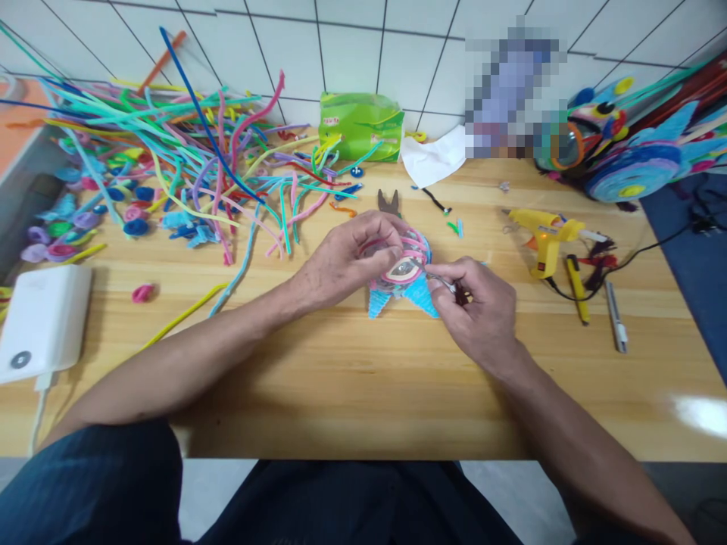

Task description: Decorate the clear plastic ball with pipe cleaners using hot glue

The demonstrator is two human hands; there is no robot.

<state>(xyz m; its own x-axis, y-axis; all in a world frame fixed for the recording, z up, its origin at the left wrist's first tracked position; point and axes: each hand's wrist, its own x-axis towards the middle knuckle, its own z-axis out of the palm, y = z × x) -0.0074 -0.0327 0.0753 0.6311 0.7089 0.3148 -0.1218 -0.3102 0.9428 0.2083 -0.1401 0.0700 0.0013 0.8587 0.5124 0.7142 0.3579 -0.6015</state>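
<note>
My left hand [349, 253] is closed over the top of a small pipe-cleaner figure [406, 276] in pink and light blue with a shiny round centre, lying in the middle of the wooden table [352, 378]. My right hand [477, 303] pinches a thin metal tool [443, 281] whose tip points at the figure's right side. Small pliers [388, 201] lie just behind the figure.
A heap of coloured pipe cleaners [187, 159] covers the back left. A green packet [360, 125] and white cloth [435, 159] lie at the back. A yellow glue gun [542, 235], pens and a cable sit right. A white box [42, 322] lies left. Finished figures [630, 147] stand far right.
</note>
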